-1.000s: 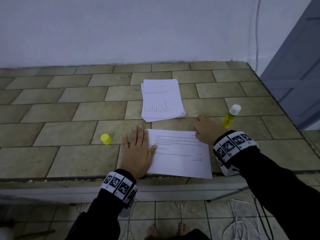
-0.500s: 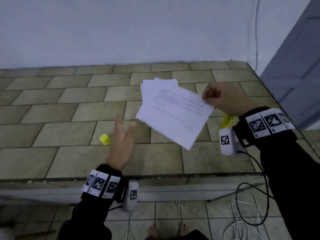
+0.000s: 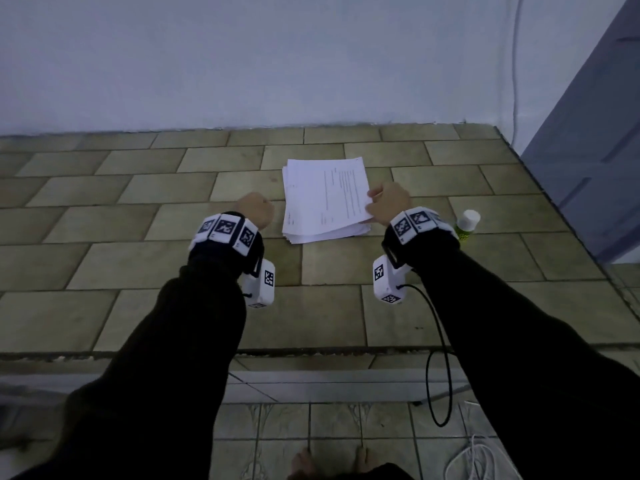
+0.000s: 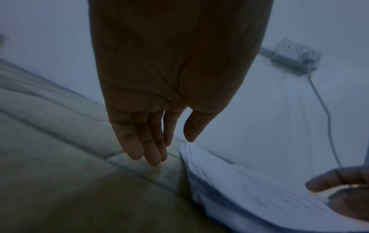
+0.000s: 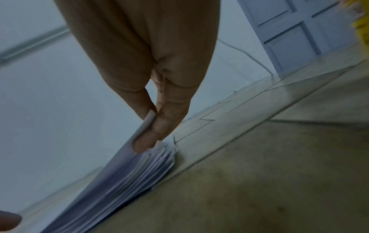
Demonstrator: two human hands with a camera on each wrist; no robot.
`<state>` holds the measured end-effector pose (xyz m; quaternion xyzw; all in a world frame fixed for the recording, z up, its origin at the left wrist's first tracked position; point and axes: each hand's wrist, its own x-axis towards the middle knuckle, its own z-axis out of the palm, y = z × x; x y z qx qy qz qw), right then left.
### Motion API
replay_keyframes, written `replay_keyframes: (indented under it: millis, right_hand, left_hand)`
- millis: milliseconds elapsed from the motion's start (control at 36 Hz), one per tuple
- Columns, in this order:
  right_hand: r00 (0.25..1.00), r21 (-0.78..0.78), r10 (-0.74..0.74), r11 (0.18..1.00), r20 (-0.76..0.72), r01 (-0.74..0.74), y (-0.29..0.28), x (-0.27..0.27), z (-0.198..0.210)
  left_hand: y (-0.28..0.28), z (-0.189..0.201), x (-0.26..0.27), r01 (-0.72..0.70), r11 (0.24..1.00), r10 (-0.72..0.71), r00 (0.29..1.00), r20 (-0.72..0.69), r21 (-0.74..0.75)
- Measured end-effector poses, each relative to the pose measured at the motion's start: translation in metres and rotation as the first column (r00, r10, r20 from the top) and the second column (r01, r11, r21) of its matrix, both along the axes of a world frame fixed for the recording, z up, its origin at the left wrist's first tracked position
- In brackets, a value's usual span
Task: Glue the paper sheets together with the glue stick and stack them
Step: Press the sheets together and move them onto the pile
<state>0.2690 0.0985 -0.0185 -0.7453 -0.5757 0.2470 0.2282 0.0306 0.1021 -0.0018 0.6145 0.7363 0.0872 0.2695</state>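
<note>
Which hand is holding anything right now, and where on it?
The right hand pinches the top sheet at its right edge, over the paper stack. The left hand holds nothing.

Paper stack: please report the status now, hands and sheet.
Right hand pinches top sheet at its edge, on the paper stack. Left hand open, beside stack, holding nothing. Glue stick stands right of stack. Nothing blocking.
</note>
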Motion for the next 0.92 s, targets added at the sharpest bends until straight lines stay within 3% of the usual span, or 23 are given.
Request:
replay_keyframes:
  millis: [83,333,472,639,750,917]
  right_hand:
    - [0.999,0.012,0.033,0.999,0.016,-0.033,0.001,-0.008,-0.006]
    - [0.984,-0.057,0.114,0.993,0.137,-0.107,-0.001,-0.017,-0.015]
    - [0.998,-0.090,-0.029,0.995,0.053,0.033,-0.001,-0.014,-0.019]
    - [0.991,-0.144,0.012,0.989,-0.132,-0.031,-0.009,-0.010,-0.013]
    - [0.974,-0.148,0.018,0.988,-0.226,-0.052,-0.017,-0.005,-0.011]
    - [0.954,-0.138,0.040,0.987,-0.296,-0.085,-0.042,0.003,-0.020]
  left_hand:
    - [-0.001,-0.013,0.007,0.030,0.999,-0.033,0.996,-0.087,-0.037]
    - [0.005,-0.031,0.014,-0.005,1.000,0.004,0.998,0.062,0.012]
    - [0.008,-0.034,0.018,-0.051,0.998,0.043,0.987,0.158,0.047]
    - [0.005,-0.028,0.027,-0.140,0.990,0.134,0.899,0.417,-0.016]
    - [0.001,-0.034,0.024,-0.179,0.983,0.165,0.802,0.575,-0.032]
    - [-0.030,-0.039,0.023,-0.203,0.978,0.185,0.707,0.682,-0.055]
